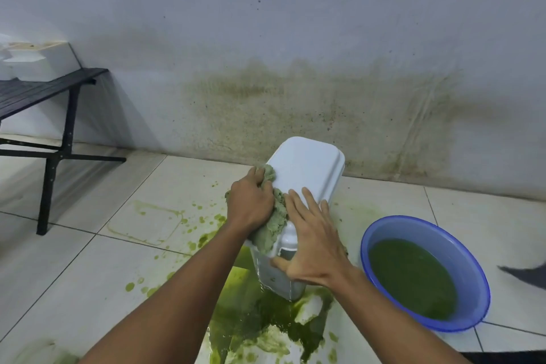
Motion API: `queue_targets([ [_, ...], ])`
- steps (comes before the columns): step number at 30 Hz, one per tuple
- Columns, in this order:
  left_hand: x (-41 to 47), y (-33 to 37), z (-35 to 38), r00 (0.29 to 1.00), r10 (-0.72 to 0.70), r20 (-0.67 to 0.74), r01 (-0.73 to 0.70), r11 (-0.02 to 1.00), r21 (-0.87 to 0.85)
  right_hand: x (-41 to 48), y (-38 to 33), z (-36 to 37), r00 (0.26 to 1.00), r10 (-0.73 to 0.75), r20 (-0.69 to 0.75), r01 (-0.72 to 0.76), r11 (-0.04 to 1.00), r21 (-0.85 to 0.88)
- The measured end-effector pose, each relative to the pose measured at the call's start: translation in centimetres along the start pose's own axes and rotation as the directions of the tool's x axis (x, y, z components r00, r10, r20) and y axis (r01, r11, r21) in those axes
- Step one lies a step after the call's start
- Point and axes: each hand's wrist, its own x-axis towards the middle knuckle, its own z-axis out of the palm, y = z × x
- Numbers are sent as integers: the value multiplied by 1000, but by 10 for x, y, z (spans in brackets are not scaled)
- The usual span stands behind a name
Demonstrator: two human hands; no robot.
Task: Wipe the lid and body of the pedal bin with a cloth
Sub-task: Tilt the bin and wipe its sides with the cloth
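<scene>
Your left hand has its fingers clamped on the green-stained cloth against the pedal bin lid's left edge; your right hand, fingers spread, steadies its near end.

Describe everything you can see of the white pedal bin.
The pedal bin is white, plastic-looking, with a closed rounded-rectangular lid. It stands on the tiled floor by the stained wall, in a green puddle. The left hand presses a green-stained cloth against its left edge; the right hand steadies its front. Its pedal is hidden.
</scene>
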Motion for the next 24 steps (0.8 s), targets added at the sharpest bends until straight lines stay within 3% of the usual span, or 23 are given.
queue_targets([
  [4,-16,-1,-3,997,-10,-74,-2,988,-153,7,-12,-7,992,24,125,-16,998,-68],
  [8,-23,6,-4,995,9,-104,-31,976,-217,6,-2,-14,997,72,-14,-72,997,-39],
  [11,-18,18,-8,987,15,-159,-61,955,-289,21,10,-39,988,153,13,-153,988,22],
  [15,4,39,-12,963,23,-267,-126,917,-378,56,37,-80,976,196,-96,-166,952,256],
  [19,26,45,8,935,58,-350,-198,903,-381,99,63,-108,960,279,-25,-245,880,408],
  [24,36,28,68,952,191,-240,-256,926,-278,135,84,-92,938,343,-58,-257,796,548],
])
